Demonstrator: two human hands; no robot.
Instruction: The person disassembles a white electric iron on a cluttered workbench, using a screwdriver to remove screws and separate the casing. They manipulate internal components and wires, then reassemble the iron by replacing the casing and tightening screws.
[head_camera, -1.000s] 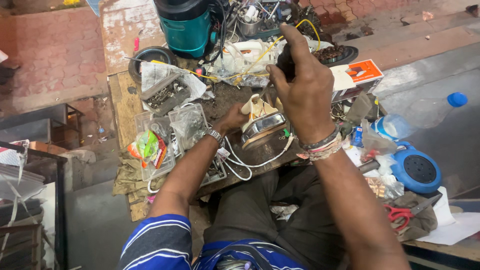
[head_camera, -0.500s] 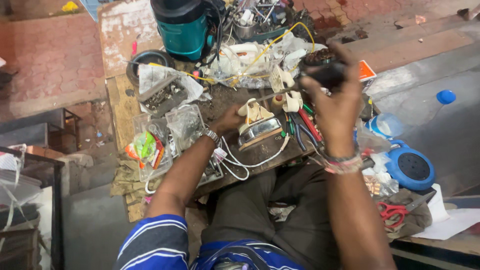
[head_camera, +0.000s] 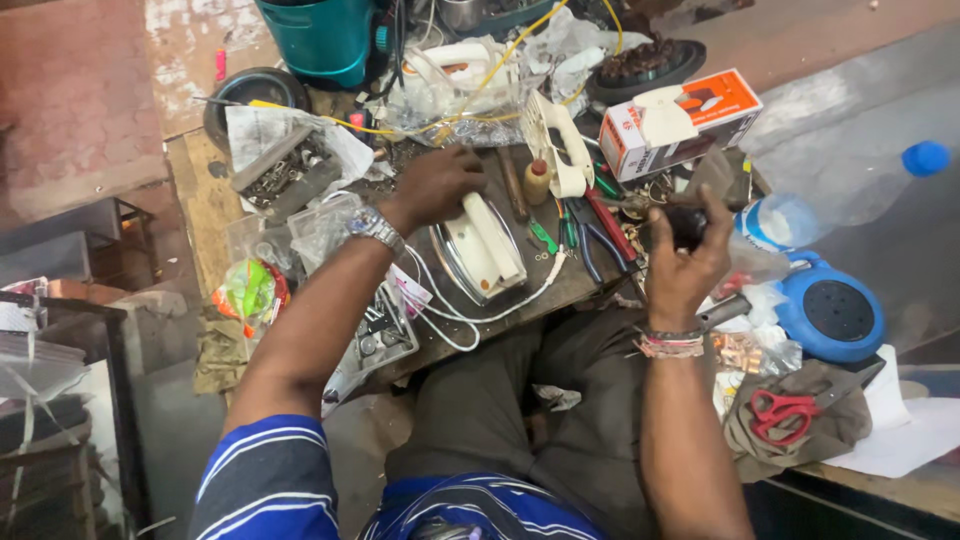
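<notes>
- Left hand (head_camera: 432, 185) pressed down on the rear end of a white-handled electric iron (head_camera: 478, 245) — fingers curled over it, palm down, closed on the iron rather than spread.
- Iron lying near the middle of the cluttered wooden workbench (head_camera: 205, 195), handle up, long axis running from the far-left end under the hand toward the near edge, slightly rightward.
- White cord (head_camera: 445, 320) looping off the iron's near end along the bench's near edge.
- Right hand (head_camera: 685, 265) raised off the bench beyond its right edge, over the lap, fingers wrapped round a small dark tool (head_camera: 685, 225) (exact kind hard to tell; a thin shaft seems to point left toward the bench).
- Iron lying left of the right hand and a little farther away — well apart, with red-handled pliers (head_camera: 608, 225) and a green-handled screwdriver (head_camera: 543, 236) on the bench between them.
- Left hand clearly the nearer one, already touching the iron; right hand's tool tip aimed roughly across the iron's long axis.
- Orange-and-white carton (head_camera: 690, 118) at the far right corner, teal canister (head_camera: 325, 40) at the far edge, blue round speaker (head_camera: 835, 315) and red scissors (head_camera: 780, 412) off to the right.
</notes>
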